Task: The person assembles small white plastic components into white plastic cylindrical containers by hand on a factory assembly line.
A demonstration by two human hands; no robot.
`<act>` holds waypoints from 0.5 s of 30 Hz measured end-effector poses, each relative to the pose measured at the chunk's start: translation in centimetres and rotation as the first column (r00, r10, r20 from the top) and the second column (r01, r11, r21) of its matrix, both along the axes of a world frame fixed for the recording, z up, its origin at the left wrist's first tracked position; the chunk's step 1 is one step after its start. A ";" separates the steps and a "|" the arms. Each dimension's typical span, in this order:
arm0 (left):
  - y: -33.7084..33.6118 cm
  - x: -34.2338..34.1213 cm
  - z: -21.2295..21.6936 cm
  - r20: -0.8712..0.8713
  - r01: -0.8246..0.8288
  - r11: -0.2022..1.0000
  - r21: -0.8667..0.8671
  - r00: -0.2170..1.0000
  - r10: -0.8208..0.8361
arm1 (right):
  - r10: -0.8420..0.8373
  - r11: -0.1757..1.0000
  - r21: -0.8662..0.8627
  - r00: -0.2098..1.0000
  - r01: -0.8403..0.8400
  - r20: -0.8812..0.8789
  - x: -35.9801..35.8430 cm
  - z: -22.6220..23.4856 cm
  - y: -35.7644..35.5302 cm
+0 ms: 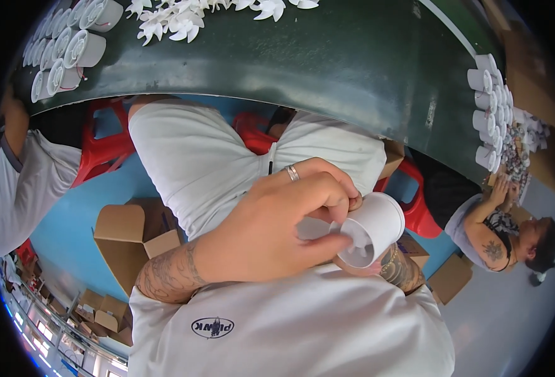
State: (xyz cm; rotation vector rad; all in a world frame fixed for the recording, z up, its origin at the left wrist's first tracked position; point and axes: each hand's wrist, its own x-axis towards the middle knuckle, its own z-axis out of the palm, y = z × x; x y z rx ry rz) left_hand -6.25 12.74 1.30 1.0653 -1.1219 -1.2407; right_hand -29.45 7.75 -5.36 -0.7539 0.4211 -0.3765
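A white cup-shaped housing is tilted in front of my shirt, its mouth turned toward the left. White blades of a small fan blade show inside that mouth. My left hand, with a ring on one finger, reaches across from the left. Its thumb and bent fingers are closed at the mouth, at the fan blade's edge; the thumb is a little blurred. My right hand grips the housing from below and behind. Most of its fingers are hidden by the housing, and its tattooed wrist shows at the right.
On the dark green table lie loose white fan blades. Rows of white housings stand at the left, more housings at the right. Co-workers sit at both sides on red stools. An open cardboard box stands on the blue floor.
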 end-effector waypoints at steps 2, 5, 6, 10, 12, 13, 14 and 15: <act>0.0 0.7 -0.3 0.011 0.001 1.000 -0.016 1.000 -0.001 | -0.016 0.998 0.054 1.000 0.014 0.024 0.2 -0.1 0.3; 0.2 1.3 -0.4 0.043 0.023 0.995 -0.094 0.999 -0.019 | -0.024 0.994 0.106 0.998 0.019 0.051 -0.1 -0.4 0.7; 0.3 1.0 -0.3 -0.060 0.010 1.000 -0.024 0.998 -0.012 | 0.017 0.994 -0.108 0.998 -0.025 -0.068 -1.6 -1.0 0.8; 0.5 1.3 1.1 0.001 0.126 0.985 0.120 0.992 -0.127 | 0.176 0.980 0.159 0.899 -0.121 -0.401 -2.4 2.1 -0.5; 0.8 1.3 0.4 0.082 0.129 0.986 0.109 0.987 -0.138 | -0.011 0.960 -0.253 0.884 -0.122 -0.467 -1.7 2.5 -0.3; 1.0 1.1 -0.5 0.173 0.117 0.993 -0.002 0.978 -0.114 | 0.166 0.967 0.233 0.949 -0.103 -0.269 0.4 2.8 -2.3; 1.8 1.3 -1.1 0.253 0.113 0.987 -0.111 0.964 -0.082 | 0.263 0.727 0.662 0.964 -0.184 -0.021 2.6 3.6 -3.8; 2.6 1.6 -0.8 0.293 0.089 0.990 -0.106 0.955 -0.055 | 0.291 0.720 0.654 0.957 -0.232 0.019 3.8 4.3 -4.1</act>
